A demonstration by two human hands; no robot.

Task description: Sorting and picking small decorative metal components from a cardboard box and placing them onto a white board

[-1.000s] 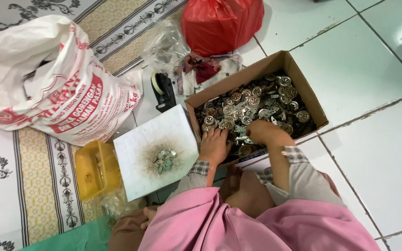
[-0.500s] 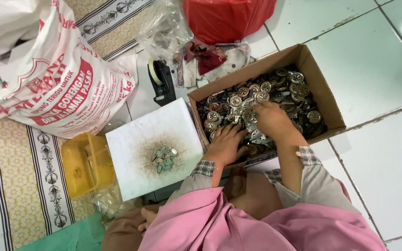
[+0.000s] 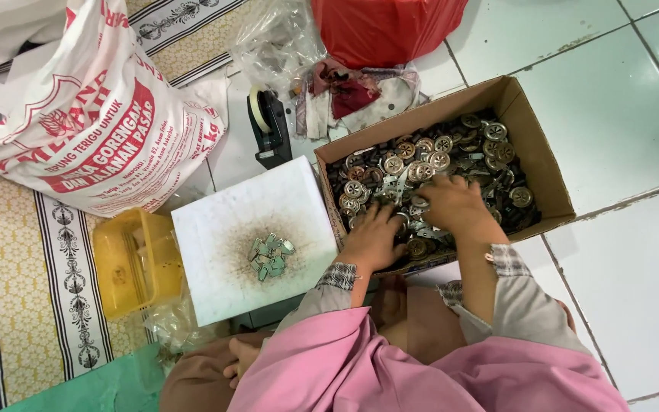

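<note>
Both my hands are down in the open brown cardboard box (image 3: pixel 543 179) on the white tiled floor (image 3: pixel 619 99), buried to the knuckles in the heap of round silver-and-bronze metal fittings (image 3: pixel 421 160) that fills it. My left hand (image 3: pixel 373 238) lies palm-down near the box's front left corner, its fingers (image 3: pixel 384 217) loosely curled and slightly apart, tips resting on the metal pieces. My right hand (image 3: pixel 455 206) lies just beside it, toward the middle of the box, fingers (image 3: pixel 430 200) bent and gathered over the heap — whether they pinch a single piece I cannot tell, since the tips are hidden among the parts. The fittings are too many and too jumbled to count.

Just left of the box, touching its wall, lies 1 flat white square board (image 3: pixel 253 236) with a dusty brown stain in its middle, and on that stain sits 1 small cluster of pale green-grey metal clips (image 3: pixel 268 255), perhaps a dozen. Left of the board stands 1 yellow translucent plastic tub (image 3: pixel 135 259). Behind the board stands 1 black tape dispenser (image 3: pixel 268 126). I also see 1 big white printed sack with red lettering (image 3: pixel 93 122), 1 red plastic bag (image 3: pixel 383 27) and 1 crumpled clear plastic bag (image 3: pixel 276 42) — all well apart from my hands.
</note>
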